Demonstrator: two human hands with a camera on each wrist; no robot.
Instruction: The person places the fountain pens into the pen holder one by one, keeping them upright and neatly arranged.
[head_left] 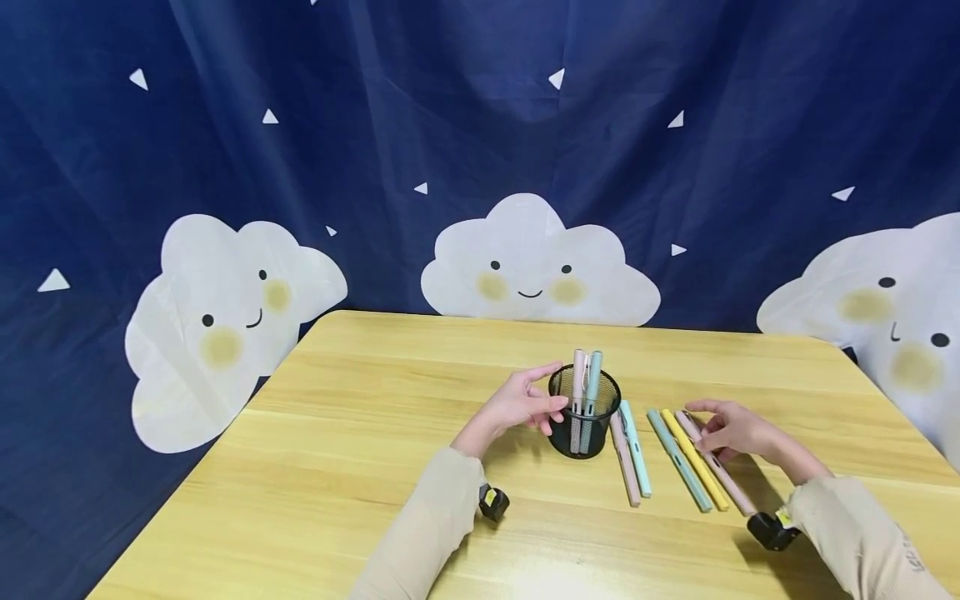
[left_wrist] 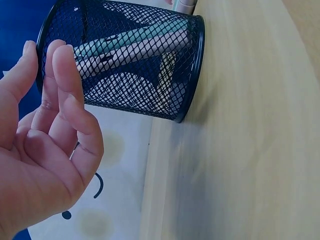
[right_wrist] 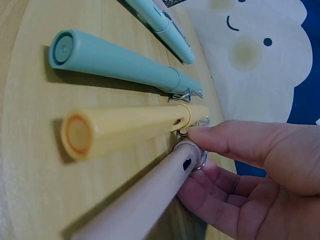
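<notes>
My left hand (head_left: 525,402) is at the left side of a black mesh pen holder (head_left: 602,429), the thumb in front and the index finger at the rim. In the left wrist view, fingertips (left_wrist: 67,65) meet the mesh. A pink pen and a green-blue pen (head_left: 594,375) stand inside the holder. On the right, my right hand (head_left: 738,429) pinches a pale pink pen (right_wrist: 135,200) near its clip, thumb on one side and fingers on the other. That pen lies beside a yellow pen (head_left: 697,462) and a teal pen (head_left: 678,460) on the table.
Between the holder and the teal pen lie a light blue pen (head_left: 636,450) and another pink pen (head_left: 624,462), side by side. The wooden table (head_left: 360,400) ends at a dark blue curtain (head_left: 375,125) with cloud faces. Each wrist carries a small black camera (head_left: 493,503).
</notes>
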